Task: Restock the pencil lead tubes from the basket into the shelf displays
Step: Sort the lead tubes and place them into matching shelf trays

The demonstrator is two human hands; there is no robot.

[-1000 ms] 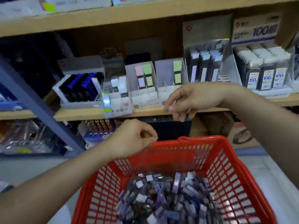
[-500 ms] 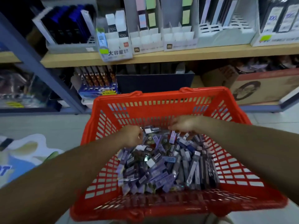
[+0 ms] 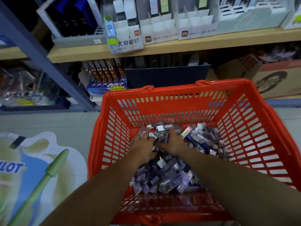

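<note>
Down in the red slatted plastic shopping basket (image 3: pixel 254 144), both hands are sunk into the heap of small purple, dark blue and clear pencil lead tubes (image 3: pixel 164 175) that covers its floor. The left hand (image 3: pixel 144 146) lies palm down on the far left part of the heap, fingers spread and partly curled among the tubes; whether it actually grips any tube cannot be told. The right hand (image 3: pixel 173 143) sits just beside it, nearly touching, also palm down with fingers bent into the pile, and its grip cannot be told either, since the fingertips are hidden by the tubes. Both bare forearms reach in over the basket's near rim.

Beyond the basket's far rim stands a light wooden shelf board (image 3: pixel 179 46) carrying white and grey cardboard display boxes (image 3: pixel 197 28), several of their front slots empty. Left of these, still beyond the basket, a clear plastic display with a green tag and printed Chinese characters (image 3: pixel 125 39) tilts at the shelf edge. Under the shelf, just past the basket's far left corner, a blue box of copper-coloured packets (image 3: pixel 105 75) stands, with a dark open box (image 3: pixel 166 75) next to it. To the basket's left, on the pale floor, lies a flat cut-out sign showing a green pen (image 3: pixel 39 176).
</note>
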